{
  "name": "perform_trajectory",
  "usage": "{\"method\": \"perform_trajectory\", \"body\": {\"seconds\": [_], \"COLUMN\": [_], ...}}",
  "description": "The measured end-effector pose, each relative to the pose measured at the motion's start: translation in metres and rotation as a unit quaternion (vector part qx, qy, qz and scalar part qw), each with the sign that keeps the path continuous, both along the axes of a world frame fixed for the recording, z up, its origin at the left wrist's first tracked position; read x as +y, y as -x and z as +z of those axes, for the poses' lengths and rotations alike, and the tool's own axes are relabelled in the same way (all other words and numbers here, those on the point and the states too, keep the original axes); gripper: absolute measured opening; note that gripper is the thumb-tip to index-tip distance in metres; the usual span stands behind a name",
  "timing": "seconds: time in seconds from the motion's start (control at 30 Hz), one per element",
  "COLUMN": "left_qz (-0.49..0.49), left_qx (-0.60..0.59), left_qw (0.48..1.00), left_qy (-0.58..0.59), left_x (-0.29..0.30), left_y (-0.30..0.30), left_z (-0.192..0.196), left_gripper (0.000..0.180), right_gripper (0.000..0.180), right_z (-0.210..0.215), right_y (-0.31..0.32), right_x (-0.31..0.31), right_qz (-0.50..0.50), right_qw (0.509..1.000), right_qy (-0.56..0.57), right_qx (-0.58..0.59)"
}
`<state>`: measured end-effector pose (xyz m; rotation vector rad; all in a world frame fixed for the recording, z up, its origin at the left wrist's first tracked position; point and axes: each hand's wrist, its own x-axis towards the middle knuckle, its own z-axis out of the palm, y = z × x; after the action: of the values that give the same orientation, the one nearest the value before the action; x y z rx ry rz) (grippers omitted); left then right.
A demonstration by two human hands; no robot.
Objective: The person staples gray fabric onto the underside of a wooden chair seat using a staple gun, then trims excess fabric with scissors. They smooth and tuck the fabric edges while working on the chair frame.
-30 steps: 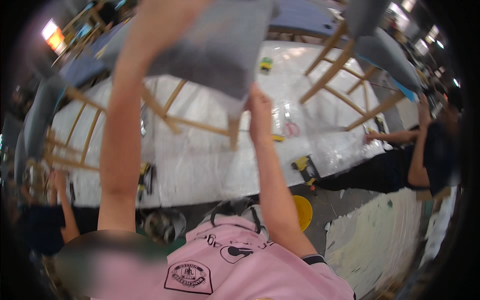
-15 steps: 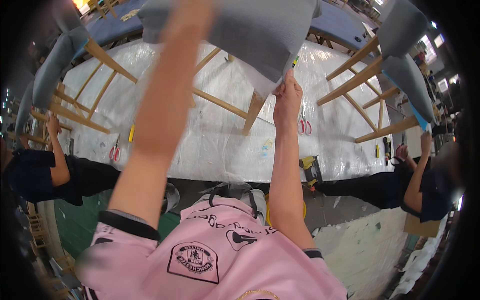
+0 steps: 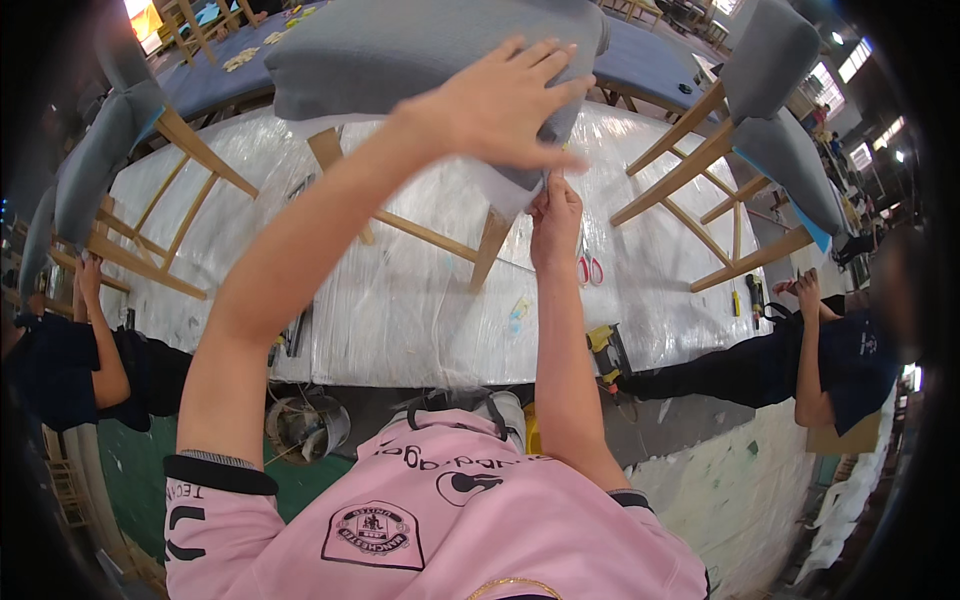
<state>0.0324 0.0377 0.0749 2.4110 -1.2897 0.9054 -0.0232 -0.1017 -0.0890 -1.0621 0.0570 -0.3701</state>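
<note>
Before me on the plastic-wrapped table (image 3: 400,310) stands a chair with wooden legs (image 3: 490,250) and a grey upholstered seat (image 3: 380,60). My left hand (image 3: 505,105), fingers spread, is over the seat's near right corner; whether the palm presses on it I cannot tell. Just below, my right hand (image 3: 556,222) pinches the loose lower edge of the grey fabric cover (image 3: 508,190) beside the leg. Red-handled scissors (image 3: 590,268) lie on the table beside my right wrist.
A staple gun (image 3: 608,355) lies at the table's near edge, right of my right forearm. Similar grey chairs stand left (image 3: 140,130) and right (image 3: 760,150), each with a person beside it. A bucket (image 3: 335,425) sits below the table edge. A blue-topped table (image 3: 640,55) is behind.
My left arm has come back from far over the seat, and its hand is now at the near right corner. My right hand keeps its pinch, slightly lower in view.
</note>
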Motion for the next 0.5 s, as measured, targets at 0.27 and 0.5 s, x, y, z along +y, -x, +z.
{"method": "perform_trajectory", "body": {"seconds": [0.27,0.5], "left_qz": [0.019,-0.182], "left_qx": [-0.115,0.036], "left_qw": [0.991,0.975], "left_qy": [-0.06,0.119], "left_x": [-0.038,-0.048], "left_y": [0.013,0.051], "left_z": [-0.016,-0.06], "left_gripper": [0.031,0.011], "right_gripper": [0.048,0.042], "right_z": [-0.019,-0.01], "right_y": [0.002,-0.01], "right_x": [0.009,0.019], "right_qz": [-0.105,-0.204], "right_qw": [0.986,0.961], "right_qy": [0.112,0.068], "right_qx": [-0.068,-0.173]}}
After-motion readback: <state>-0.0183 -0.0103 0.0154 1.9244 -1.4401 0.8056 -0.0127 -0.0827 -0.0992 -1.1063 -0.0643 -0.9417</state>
